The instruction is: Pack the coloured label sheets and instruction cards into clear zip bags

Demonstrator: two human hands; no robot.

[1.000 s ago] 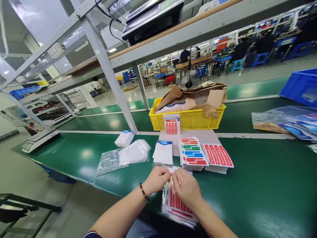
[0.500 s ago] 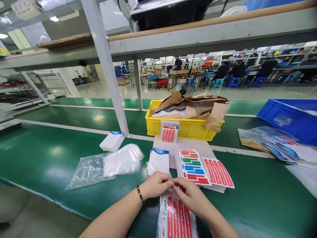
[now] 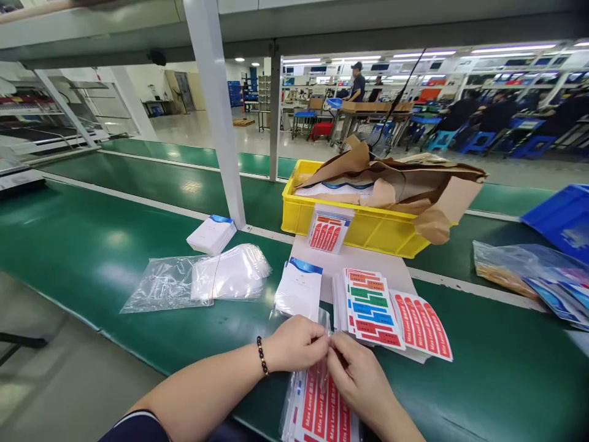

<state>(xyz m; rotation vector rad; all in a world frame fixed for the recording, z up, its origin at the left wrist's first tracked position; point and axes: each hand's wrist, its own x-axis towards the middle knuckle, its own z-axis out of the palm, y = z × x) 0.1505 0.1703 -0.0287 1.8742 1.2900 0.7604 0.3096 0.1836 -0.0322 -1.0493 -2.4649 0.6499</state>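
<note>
From far away, my first worry is the thin, clear plastic bag (image 3: 321, 383) with red and white paper label sheets (image 3: 326, 414) showing through it, down by the near edge of the long green table (image 3: 221, 325). The plastic looks slippery and only fingertips have it, so I think it could slip out. If one hand pulls harder than the other, the top might wrinkle or rip. A small push past the near edge could make the bag drop. The right hand (image 3: 361, 368) is just beside the stack of white paper sheets with orange, green, blue and red blocks (image 3: 375, 307), so a bump there could knock that stack crooked. The left hand (image 3: 297, 344) is right in front of the stack of white paper cards with blue tops (image 3: 300, 288), and might nudge it. Now the hands: both are nearly closed, with no wide gap. The left thumb and bent pointer finger pinch what looks like the bag's top. The right thumb and pointer finger pinch beside them, tips almost meeting. I cannot tell which hand grips harder, because the fingers hide the plastic.
</note>
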